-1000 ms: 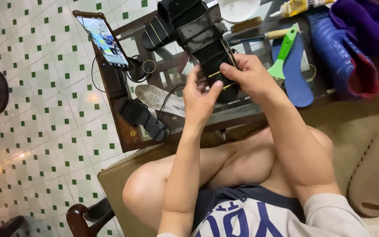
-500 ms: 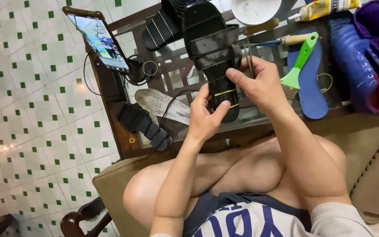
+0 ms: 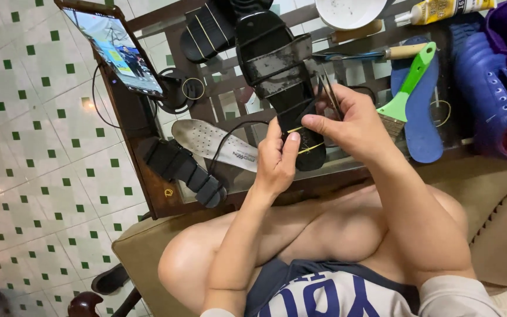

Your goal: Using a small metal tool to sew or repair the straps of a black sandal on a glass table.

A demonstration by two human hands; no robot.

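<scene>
Green-dotted floor tiles (image 3: 36, 176) surround a dark slatted tabletop (image 3: 148, 170), above which both hands grip a black sandal (image 3: 283, 76). Left hand (image 3: 277, 161) pinches its heel end; right hand (image 3: 353, 126) clasps the side. Beside them lie a grey insole (image 3: 212, 144), green-handled brush (image 3: 409, 88) and propped phone (image 3: 115, 50).

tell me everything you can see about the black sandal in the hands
The black sandal looks like glossy rubber or plastic, with a long flat sole and broad straps across its upper face. It points away from the person, over the glass-topped table, near end downward. Thin yellow rubber bands wrap around that near end. The left hand grips the near end from the left; the right hand pinches it from the right, fingers on a band.
</scene>
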